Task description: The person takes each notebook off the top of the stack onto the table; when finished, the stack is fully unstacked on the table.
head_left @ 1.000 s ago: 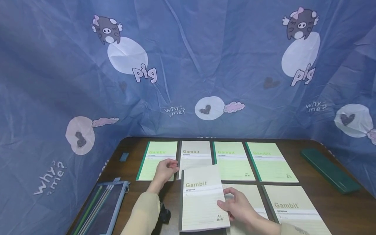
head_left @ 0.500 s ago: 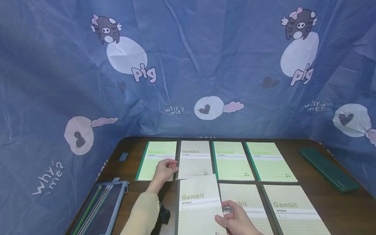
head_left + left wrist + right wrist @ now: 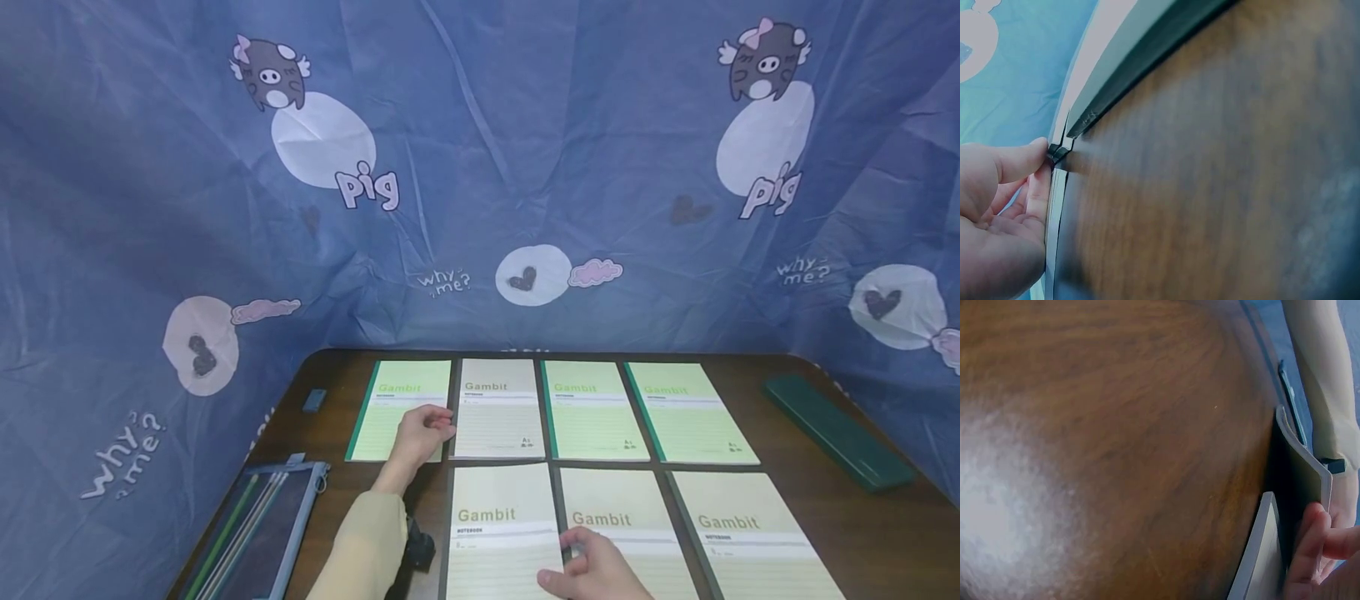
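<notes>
My right hand [image 3: 592,567] pinches the right edge of a cream Gambit notebook [image 3: 502,500] with a dark spine, at the left of the front row. In the right wrist view this notebook [image 3: 1304,465] bends and stands tilted above the table. Loosely bent, my left hand [image 3: 420,433] lies over a green-spined notebook [image 3: 390,383] at the back left. Its thumb and fingertips are right at the spine edge of the grey-spined notebook [image 3: 498,408] beside it. In the left wrist view my left hand [image 3: 1004,212] shows thumb and forefinger close to that dark spine.
Two more green-spined notebooks, one here [image 3: 592,408], continue the back row. Two dark-spined notebooks [image 3: 750,500] lie front right. A green case [image 3: 840,433] is at the right, a blue eraser-like block [image 3: 315,401] and a zip pouch [image 3: 296,533] with pencils at the left.
My right hand has drawn its notebook toward the front and lowered it into the front row, uncovering the bottom of the grey-spined notebook behind. My left hand has stayed in place.
</notes>
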`<move>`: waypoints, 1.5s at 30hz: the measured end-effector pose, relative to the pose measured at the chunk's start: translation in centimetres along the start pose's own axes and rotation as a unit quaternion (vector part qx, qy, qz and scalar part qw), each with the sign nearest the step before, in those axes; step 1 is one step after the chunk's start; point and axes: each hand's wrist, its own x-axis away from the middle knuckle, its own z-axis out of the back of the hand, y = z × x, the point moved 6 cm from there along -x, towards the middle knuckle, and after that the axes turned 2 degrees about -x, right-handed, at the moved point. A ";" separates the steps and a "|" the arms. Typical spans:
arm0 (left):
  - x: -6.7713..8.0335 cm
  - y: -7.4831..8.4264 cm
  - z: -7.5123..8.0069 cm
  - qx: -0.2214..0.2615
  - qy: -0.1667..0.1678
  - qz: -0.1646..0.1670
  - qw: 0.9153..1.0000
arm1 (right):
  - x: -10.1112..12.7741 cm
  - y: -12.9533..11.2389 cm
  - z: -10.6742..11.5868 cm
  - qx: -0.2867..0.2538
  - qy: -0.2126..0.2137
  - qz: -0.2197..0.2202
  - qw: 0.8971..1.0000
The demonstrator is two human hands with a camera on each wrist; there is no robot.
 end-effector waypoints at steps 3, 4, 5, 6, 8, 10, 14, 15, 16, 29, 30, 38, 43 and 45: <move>0.0 0.0 -0.1 -0.001 0.000 0.003 1.000 | 0.0 0.1 0.1 0.027 0.006 -0.002 1.000; 0.0 0.0 -0.1 -0.001 -0.001 0.006 1.000 | 0.0 0.1 0.1 0.036 0.006 -0.004 0.999; 0.0 0.0 -0.1 -0.004 -0.001 0.006 1.000 | 0.0 0.2 0.1 0.043 0.006 -0.006 0.999; 0.0 0.0 -0.1 -0.005 -0.002 0.007 1.000 | -0.1 0.2 0.1 0.049 0.005 -0.007 0.999; -0.1 0.0 -0.1 -0.007 -0.005 0.010 1.000 | -0.2 0.2 0.0 0.058 0.002 -0.007 0.998; -0.1 -0.1 -0.1 -0.007 -0.007 0.013 1.000 | -0.3 0.2 0.0 0.063 -0.001 -0.011 0.998; -0.1 -0.2 -0.1 -0.008 -0.008 0.011 1.000 | -0.4 0.2 0.0 0.082 -0.006 -0.010 0.997; -0.1 -0.2 -0.1 -0.008 -0.007 0.011 1.000 | -0.4 0.1 -0.1 0.088 -0.008 -0.010 0.996; -0.1 -0.3 -0.1 -0.008 -0.007 0.010 1.000 | -0.4 0.0 -0.1 0.095 -0.009 -0.006 0.995; -0.2 -0.2 0.0 -0.003 -0.003 0.008 1.000 | -0.4 -0.2 -0.2 0.119 -0.014 0.022 0.993; -0.2 -0.2 0.0 -0.004 -0.003 0.007 1.000 | -0.3 -0.2 -0.2 0.116 -0.016 0.027 0.993; -0.2 -0.1 0.0 -0.008 -0.006 0.010 1.000 | -0.2 -0.4 -0.1 0.098 -0.022 0.054 0.993; -0.2 -0.2 -0.1 -0.006 -0.008 0.011 1.000 | -0.3 -0.7 0.0 0.104 -0.016 0.069 0.992; -0.2 -0.3 -0.1 -0.006 -0.009 0.009 1.000 | -0.4 -1.0 0.1 0.114 -0.011 0.075 0.991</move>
